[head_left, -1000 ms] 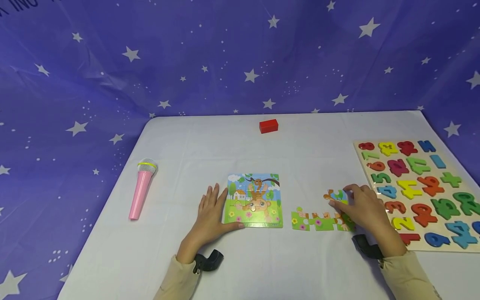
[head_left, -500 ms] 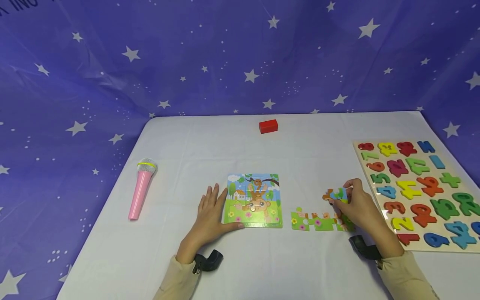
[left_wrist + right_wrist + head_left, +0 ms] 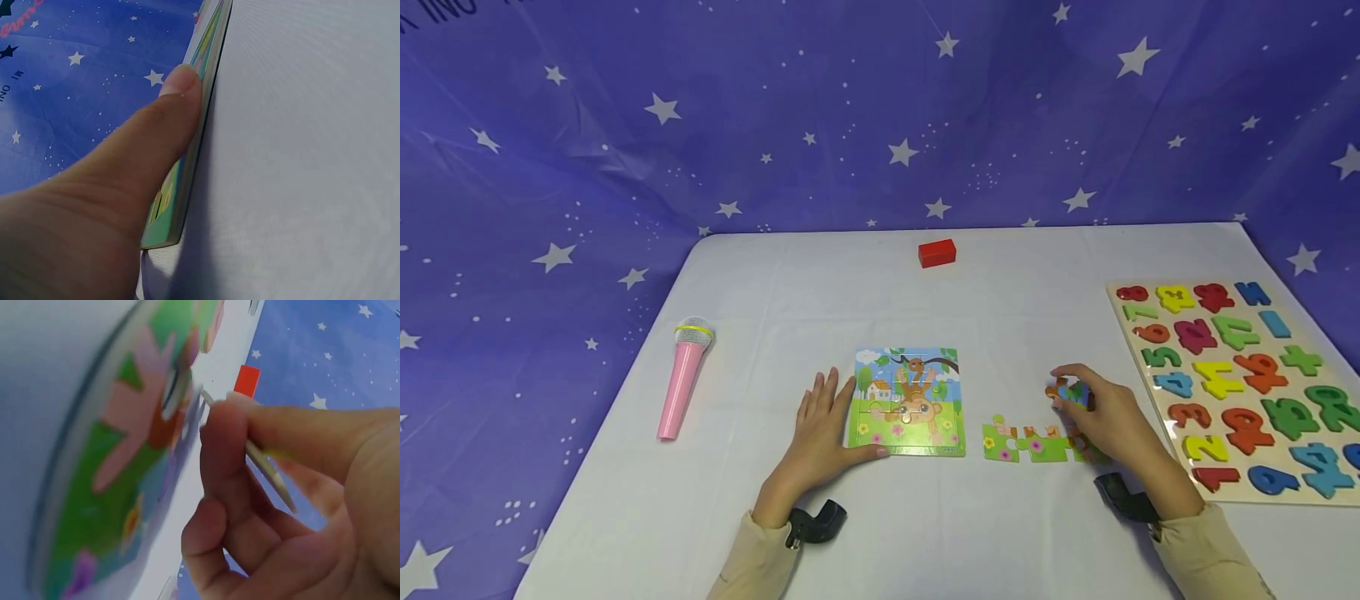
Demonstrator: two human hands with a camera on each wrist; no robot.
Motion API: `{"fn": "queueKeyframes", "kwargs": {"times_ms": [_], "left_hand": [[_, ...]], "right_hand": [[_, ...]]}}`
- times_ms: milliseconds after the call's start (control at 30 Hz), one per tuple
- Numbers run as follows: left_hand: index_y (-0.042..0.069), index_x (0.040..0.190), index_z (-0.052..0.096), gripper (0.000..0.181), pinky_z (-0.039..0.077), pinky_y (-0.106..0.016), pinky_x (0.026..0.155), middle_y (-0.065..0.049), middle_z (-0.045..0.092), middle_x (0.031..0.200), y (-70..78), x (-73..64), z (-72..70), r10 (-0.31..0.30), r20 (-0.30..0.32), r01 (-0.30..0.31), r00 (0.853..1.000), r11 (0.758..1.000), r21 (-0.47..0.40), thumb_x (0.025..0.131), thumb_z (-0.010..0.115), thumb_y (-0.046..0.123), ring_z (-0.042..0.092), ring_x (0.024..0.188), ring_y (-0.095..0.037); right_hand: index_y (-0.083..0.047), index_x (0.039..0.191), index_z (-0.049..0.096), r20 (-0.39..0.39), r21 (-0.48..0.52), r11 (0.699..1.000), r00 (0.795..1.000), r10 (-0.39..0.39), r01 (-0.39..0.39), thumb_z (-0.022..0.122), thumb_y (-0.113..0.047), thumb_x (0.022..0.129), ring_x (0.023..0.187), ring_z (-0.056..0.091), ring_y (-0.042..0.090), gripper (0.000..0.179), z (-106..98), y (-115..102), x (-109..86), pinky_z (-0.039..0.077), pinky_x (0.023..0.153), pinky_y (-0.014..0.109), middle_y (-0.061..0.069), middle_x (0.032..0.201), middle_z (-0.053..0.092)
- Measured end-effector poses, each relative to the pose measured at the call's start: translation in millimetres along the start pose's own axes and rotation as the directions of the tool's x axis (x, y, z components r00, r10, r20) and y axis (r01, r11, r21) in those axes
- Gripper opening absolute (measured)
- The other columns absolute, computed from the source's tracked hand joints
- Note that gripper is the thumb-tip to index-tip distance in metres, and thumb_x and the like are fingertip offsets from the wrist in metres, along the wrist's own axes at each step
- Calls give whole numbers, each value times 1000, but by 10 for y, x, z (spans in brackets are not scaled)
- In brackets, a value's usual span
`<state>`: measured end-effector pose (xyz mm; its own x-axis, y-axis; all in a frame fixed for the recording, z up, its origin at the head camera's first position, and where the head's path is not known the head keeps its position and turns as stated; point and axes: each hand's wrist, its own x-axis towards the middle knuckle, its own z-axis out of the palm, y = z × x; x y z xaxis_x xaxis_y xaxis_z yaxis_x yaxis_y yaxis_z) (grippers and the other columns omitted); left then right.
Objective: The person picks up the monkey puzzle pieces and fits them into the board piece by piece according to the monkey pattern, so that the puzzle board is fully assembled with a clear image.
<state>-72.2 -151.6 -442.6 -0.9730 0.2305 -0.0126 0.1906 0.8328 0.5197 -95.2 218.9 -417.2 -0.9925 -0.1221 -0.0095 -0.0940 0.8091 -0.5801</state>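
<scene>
The monkey jigsaw puzzle [image 3: 874,417] lies flat in its square frame at the table's middle. My left hand [image 3: 820,437] rests along its left side with fingers spread straight; in the left wrist view the thumb [image 3: 156,122] presses on the frame's edge. Between thumb and forefinger, my right hand [image 3: 1116,421] pinches a jigsaw piece [image 3: 1081,392] with brown, green and blue print. The right wrist view shows that piece nearly edge-on, lifted off the cloth. Just below it lie joined jigsaw pieces [image 3: 1045,448] with grass and flowers, partly hidden by the right hand.
A wooden number board [image 3: 1210,408] with several coloured figures takes up the right side. On the left lies a pink toy microphone [image 3: 681,387]. A red block [image 3: 937,253] sits near the back edge, and a starry purple cloth [image 3: 850,108] hangs behind.
My right hand has moved slightly left, and its forefinger now reaches over the far edge of the piece, which has tilted up. My left hand and the framed puzzle stay put.
</scene>
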Motion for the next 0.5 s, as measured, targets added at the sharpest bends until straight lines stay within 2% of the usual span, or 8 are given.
{"fn": "queueKeyframes", "kwargs": {"times_ms": [100, 200, 333, 400, 500], "left_hand": [[9, 144, 23, 106, 3, -53, 112, -18, 7, 153, 0, -2, -3, -1, -1, 1, 1000, 1000, -1, 63, 71, 59, -1, 141, -35], [9, 144, 24, 106, 3, -53, 112, -18, 6, 153, -6, -1, -1, -2, 0, 2, 1000, 1000, 1, 63, 71, 60, -1, 141, -35], [10, 144, 23, 106, 3, -52, 112, -17, 6, 153, -1, -3, -6, -6, 4, 6, 1000, 1000, 1, 64, 70, 60, -2, 141, -34], [10, 144, 23, 106, 3, -52, 113, -18, 5, 153, 1, -4, -6, -6, 4, 6, 1000, 1000, 0, 64, 70, 60, -2, 141, -34], [9, 144, 22, 106, 3, -52, 113, -17, 5, 153, 5, -5, -8, -3, 3, 3, 1000, 1000, -2, 64, 70, 60, -1, 141, -34]], "right_hand": [[-13, 115, 57, 20, 25, 1000, 1000, -12, 12, 61, -11, 86, 44, 44, 10, 30, 11, -12, -6, 39, 37, 21, 7, 65, 51], [-11, 112, 62, 22, 41, 999, 999, -29, 28, 60, -9, 86, 48, 45, 9, 26, 20, -21, -10, 41, 38, 21, 11, 80, 57], [-8, 110, 64, -11, 19, 998, 998, -57, 57, 60, -9, 86, 53, 46, 9, 25, 34, -28, -13, 41, 42, 21, 14, 96, 62], [-8, 109, 64, -26, 18, 998, 998, -65, 66, 60, -9, 86, 54, 47, 9, 24, 42, -33, -13, 41, 42, 20, 14, 98, 63], [-8, 108, 66, -56, 14, 996, 994, -91, 92, 62, -10, 85, 64, 53, 13, 23, 54, -57, -16, 43, 49, 21, 13, 102, 65]]}}
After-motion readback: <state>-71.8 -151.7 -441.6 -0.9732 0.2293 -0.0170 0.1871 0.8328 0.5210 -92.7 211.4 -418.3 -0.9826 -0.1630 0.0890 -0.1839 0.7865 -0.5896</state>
